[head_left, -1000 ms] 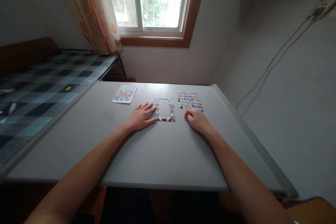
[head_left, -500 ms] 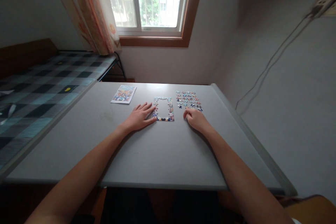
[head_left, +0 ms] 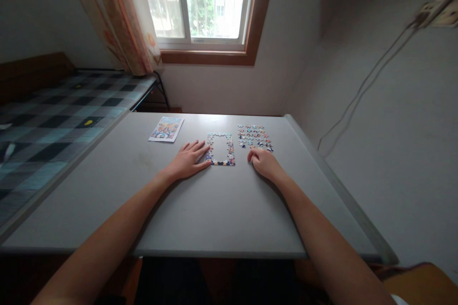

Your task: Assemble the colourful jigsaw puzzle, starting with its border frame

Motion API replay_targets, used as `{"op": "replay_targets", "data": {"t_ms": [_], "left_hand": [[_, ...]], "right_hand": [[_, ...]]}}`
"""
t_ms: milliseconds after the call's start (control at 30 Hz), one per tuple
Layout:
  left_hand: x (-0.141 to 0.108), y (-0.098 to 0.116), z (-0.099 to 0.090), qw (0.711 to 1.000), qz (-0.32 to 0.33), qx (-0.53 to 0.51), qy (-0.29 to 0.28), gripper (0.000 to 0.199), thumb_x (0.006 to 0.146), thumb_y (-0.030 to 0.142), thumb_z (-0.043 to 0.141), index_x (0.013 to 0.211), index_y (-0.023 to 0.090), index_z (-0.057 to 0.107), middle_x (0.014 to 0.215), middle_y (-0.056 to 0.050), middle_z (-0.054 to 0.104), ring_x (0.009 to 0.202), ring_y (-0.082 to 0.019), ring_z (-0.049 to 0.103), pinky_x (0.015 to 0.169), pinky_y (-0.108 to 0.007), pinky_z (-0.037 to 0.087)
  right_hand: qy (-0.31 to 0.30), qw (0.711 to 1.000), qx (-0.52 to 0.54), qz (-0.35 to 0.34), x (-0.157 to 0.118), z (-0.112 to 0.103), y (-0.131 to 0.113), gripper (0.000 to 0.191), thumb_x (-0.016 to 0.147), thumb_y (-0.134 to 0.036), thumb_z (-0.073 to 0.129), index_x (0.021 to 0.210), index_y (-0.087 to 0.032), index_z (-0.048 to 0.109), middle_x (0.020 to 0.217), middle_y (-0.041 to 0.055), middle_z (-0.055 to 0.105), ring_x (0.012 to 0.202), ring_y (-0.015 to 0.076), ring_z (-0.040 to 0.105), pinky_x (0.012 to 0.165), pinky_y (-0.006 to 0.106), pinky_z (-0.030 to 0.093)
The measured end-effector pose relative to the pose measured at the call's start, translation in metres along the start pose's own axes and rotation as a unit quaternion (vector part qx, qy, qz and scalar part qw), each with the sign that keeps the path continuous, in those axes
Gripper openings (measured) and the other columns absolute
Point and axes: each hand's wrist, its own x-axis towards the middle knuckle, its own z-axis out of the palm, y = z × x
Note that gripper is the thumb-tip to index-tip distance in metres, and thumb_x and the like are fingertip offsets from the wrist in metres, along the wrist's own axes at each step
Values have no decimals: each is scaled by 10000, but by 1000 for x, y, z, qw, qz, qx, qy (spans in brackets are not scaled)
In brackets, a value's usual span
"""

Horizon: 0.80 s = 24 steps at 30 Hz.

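My left hand (head_left: pixel 189 159) lies flat on the table with its fingers spread, the fingertips touching the left side of a jigsaw puzzle frame (head_left: pixel 232 156). Joined border pieces form this upright rectangle, and bare tabletop shows inside it. To its right, loose jigsaw pieces (head_left: pixel 253 136) lie in several rows. My right hand (head_left: pixel 263 161) rests just below those rows, its fingers curled in. Whether a piece is between the fingertips is hidden. A printed picture sheet (head_left: pixel 166 129) lies beyond my left hand.
The grey table (head_left: pixel 200 219) has a raised edge (head_left: pixel 343 190) along its right side, by the wall. A bed with a checked cover (head_left: pixel 110 86) stands at the left. A window (head_left: pixel 214 9) is ahead, and a cable (head_left: pixel 361 88) hangs from a wall socket.
The whole view has shifted slightly with my head. Both hands and the puzzle pieces keep their places on the table.
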Motion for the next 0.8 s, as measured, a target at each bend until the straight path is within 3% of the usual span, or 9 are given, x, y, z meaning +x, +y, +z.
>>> {"op": "replay_targets", "data": {"t_ms": [800], "left_hand": [[-1, 1, 0, 1000, -1, -8, 3, 676, 907, 667, 300, 1462, 286, 365, 1552, -24, 281, 1438, -255, 209, 1166, -432, 156]], "right_hand": [[-6, 1000, -2, -5, 0, 0, 1, 262, 767, -109, 417, 742, -204, 660, 803, 28, 678, 779, 160, 588, 741, 233, 385]]}}
